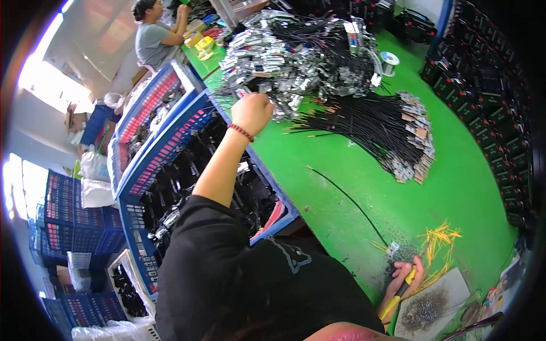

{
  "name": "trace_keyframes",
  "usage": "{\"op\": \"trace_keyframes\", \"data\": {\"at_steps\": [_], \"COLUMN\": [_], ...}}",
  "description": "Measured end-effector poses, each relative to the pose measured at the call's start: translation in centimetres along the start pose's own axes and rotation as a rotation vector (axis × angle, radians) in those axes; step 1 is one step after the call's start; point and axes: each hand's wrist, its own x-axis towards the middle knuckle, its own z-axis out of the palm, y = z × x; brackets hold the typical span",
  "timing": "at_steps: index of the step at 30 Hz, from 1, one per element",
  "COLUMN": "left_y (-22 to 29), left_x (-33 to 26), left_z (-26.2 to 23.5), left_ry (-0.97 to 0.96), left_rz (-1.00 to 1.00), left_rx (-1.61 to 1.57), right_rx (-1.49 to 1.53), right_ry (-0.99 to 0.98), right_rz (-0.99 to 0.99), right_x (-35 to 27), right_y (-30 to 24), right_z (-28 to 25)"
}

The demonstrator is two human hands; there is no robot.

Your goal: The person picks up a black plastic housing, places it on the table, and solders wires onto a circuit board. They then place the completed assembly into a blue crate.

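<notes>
My left hand (pixel 252 115), with a beaded bracelet at the wrist, reaches to the near left edge of a large pile of silvery metal parts with black wires (pixel 267 54). Its fingers are curled; what they hold, if anything, is hidden. At the lower right, my right hand (pixel 406 279) grips a yellow-and-black soldering iron (pixel 402 290). Just beyond that hand, a single black cable (pixel 350 199) lies on the green table, a small silvery piece (pixel 393 248) at its near end. A bundle of black cables (pixel 364 125) with copper-coloured ends lies between the pile and the single cable.
Thin yellow sticks (pixel 441 238) lie near my right hand, beside a white sheet with dark grains (pixel 424 312). A wire spool (pixel 389 62) stands by the pile. Blue crates (pixel 133 213) of parts line the table's left edge. Black units (pixel 483 108) are stacked right. Another person (pixel 156 40) sits far left.
</notes>
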Motion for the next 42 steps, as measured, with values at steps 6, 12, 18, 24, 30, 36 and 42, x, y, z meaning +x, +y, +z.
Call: {"op": "trace_keyframes", "data": {"at_steps": [6, 12, 18, 24, 30, 36, 42], "left_y": [-8.6, -9.6, -10.0, -11.0, -11.4, -5.6, 9.2], "left_x": [0.3, 4.0, 4.1, 3.3, 4.7, -4.1, -7.4], "left_z": [2.4, 5.2, 5.2, 5.7, 4.8, -5.1, -13.9], "left_ry": [0.052, 0.092, 0.072, 0.014, -0.092, -0.228, -0.332], "left_rz": [-0.471, -0.587, -0.686, -0.649, -0.632, -0.371, 0.205], "left_rx": [-0.146, -0.294, -0.456, -0.586, -0.446, -0.853, -0.838], "right_rx": [-0.019, -0.064, -0.056, -0.040, -0.039, 0.054, 0.085], "right_ry": [-0.009, -0.021, -0.001, -0.021, -0.031, 0.020, -0.035], "right_rz": [-0.004, -0.019, -0.029, -0.052, -0.065, -0.059, -0.277], "right_x": [0.2, 0.0, 0.0, 0.0, 0.5, 0.3, -0.4], "right_y": [0.7, 0.8, 0.9, 1.0, 1.3, 1.4, -3.1], "right_z": [-0.3, -0.1, -0.2, -0.2, 0.3, -0.5, -2.6]}}
